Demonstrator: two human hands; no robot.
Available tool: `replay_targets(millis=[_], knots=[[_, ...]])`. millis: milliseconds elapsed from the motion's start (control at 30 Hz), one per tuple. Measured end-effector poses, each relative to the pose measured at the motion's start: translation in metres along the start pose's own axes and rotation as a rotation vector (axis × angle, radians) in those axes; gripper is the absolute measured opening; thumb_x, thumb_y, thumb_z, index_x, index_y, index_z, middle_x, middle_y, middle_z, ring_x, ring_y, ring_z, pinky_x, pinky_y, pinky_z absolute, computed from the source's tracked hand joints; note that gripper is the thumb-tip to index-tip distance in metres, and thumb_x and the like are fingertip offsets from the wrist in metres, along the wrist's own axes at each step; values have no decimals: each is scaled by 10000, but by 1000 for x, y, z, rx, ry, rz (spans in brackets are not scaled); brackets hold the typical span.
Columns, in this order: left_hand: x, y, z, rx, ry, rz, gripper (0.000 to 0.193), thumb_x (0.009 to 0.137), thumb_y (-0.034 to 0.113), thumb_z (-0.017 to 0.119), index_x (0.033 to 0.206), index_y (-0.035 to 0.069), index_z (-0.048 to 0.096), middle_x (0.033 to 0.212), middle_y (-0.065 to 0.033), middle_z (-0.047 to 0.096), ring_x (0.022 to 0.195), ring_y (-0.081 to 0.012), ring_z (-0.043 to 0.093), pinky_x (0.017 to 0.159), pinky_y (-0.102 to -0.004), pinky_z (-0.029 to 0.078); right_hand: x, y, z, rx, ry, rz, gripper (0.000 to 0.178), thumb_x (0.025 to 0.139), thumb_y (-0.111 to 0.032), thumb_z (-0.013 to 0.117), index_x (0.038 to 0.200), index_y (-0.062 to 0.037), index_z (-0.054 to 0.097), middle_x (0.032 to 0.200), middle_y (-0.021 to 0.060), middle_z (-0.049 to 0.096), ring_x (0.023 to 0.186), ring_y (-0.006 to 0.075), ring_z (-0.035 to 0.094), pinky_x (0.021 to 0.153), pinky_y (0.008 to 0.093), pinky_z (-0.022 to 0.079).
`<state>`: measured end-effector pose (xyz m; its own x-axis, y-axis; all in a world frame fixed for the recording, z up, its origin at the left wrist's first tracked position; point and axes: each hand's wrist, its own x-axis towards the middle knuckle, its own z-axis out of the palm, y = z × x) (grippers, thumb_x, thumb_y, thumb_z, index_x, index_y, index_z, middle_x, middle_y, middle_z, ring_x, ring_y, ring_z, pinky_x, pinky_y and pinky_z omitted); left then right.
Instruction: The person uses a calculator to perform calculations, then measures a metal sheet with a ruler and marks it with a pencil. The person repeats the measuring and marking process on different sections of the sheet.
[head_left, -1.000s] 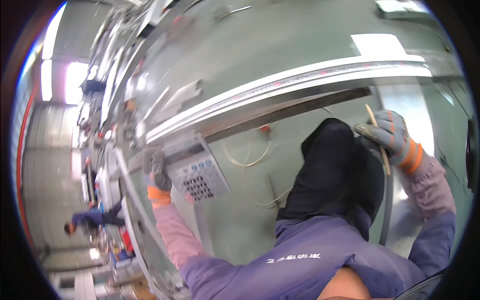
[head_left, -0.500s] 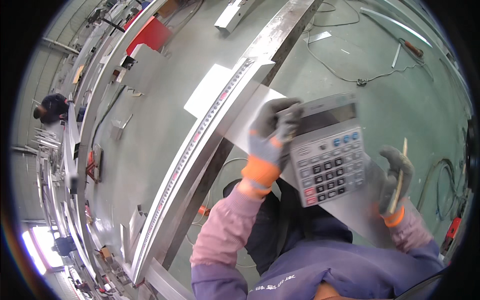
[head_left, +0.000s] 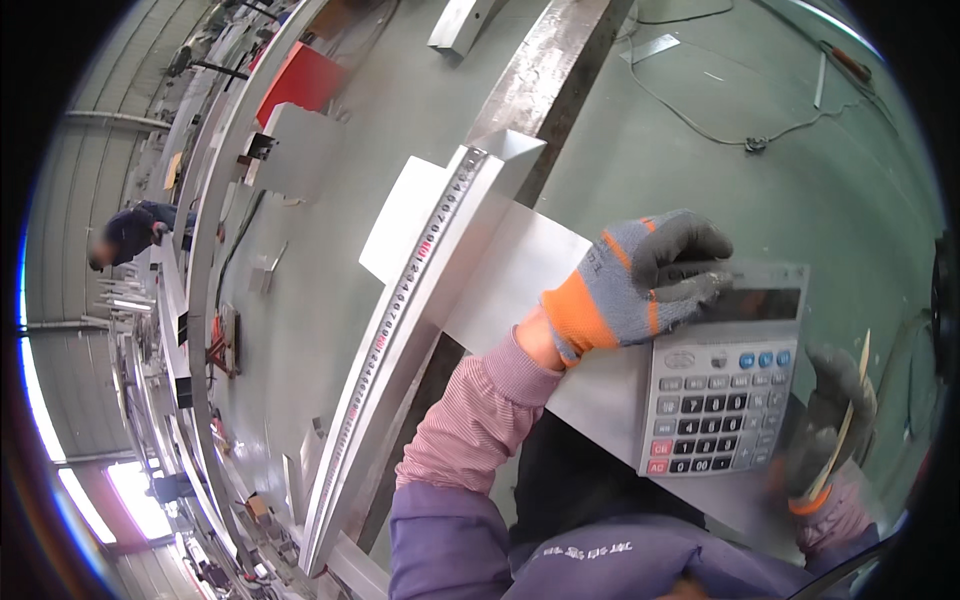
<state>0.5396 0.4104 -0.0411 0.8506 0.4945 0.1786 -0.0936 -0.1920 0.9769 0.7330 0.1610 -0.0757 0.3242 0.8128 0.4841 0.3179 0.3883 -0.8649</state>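
My left hand (head_left: 650, 285), in a grey glove with an orange cuff, is closed on the upper left of a grey calculator (head_left: 720, 395) beside its display. The calculator's keys face up. My right hand (head_left: 822, 425), also gloved, is at the calculator's right side, its fingers closed round a thin pale wooden stick (head_left: 845, 435) that points away from me. Whether the stick is a pencil I cannot make out. Below the calculator lies a flat pale sheet (head_left: 510, 270). It passes under a long metal profile (head_left: 400, 320) with a measuring tape (head_left: 418, 255) along its top.
A heavy steel beam (head_left: 545, 75) supports the profile and runs away from me. Cables (head_left: 690, 130) and a handled tool (head_left: 850, 62) lie on the green floor. Further left are a red box (head_left: 302, 82), racks of long profiles and another person (head_left: 130, 235) bending over work.
My left hand has moved right and nearer with the calculator, which is now less tilted. My right hand, still with the stick, appears lower and further right. The whole view has shifted slightly.
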Motion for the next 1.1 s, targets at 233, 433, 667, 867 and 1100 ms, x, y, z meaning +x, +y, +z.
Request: replay_targets(millis=[233, 433, 667, 867, 1100], knots=[[14, 4, -8, 38, -124, -129, 356, 909, 224, 710, 1139, -46, 677, 933, -92, 709, 879, -136, 657, 801, -289, 538, 25, 0, 10, 42, 139, 149, 533, 1046, -369, 509, 1425, -18, 379, 1351, 190, 535, 1189, 282, 593, 1016, 448, 502], [58, 8, 0, 241, -418, -384, 464, 900, 382, 678, 1102, -35, 702, 909, -95, 717, 814, -161, 645, 766, -315, 523, 23, 2, 10, 114, 181, 144, 488, 1059, -288, 487, 1445, -10, 381, 1355, 176, 545, 1225, 256, 574, 1055, 438, 474], [82, -6, 34, 356, -441, -168, 439, 881, 405, 669, 1077, 20, 745, 928, -130, 740, 904, -221, 687, 816, -329, 532, 32, 0, 13, 56, 376, 180, 520, 1075, -291, 394, 1476, 37, 349, 1402, 209, 522, 1286, 293, 538, 1090, 412, 444], [78, -15, 19, 10, -631, -199, 620, 866, 468, 705, 1278, 7, 648, 1146, -155, 700, 1039, -248, 661, 893, -345, 534, 25, 3, -10, 183, 301, 287, 504, 1080, -295, 379, 1477, 15, 365, 1368, 189, 555, 1248, 274, 567, 1073, 408, 459], [77, -20, 12, 82, -671, -237, 734, 838, 501, 752, 1311, -42, 606, 1162, -162, 690, 1067, -233, 648, 911, -354, 532, 26, 4, -5, 154, 276, 276, 499, 1080, -298, 373, 1479, 2, 373, 1399, 186, 531, 1252, 270, 563, 1074, 408, 458]])
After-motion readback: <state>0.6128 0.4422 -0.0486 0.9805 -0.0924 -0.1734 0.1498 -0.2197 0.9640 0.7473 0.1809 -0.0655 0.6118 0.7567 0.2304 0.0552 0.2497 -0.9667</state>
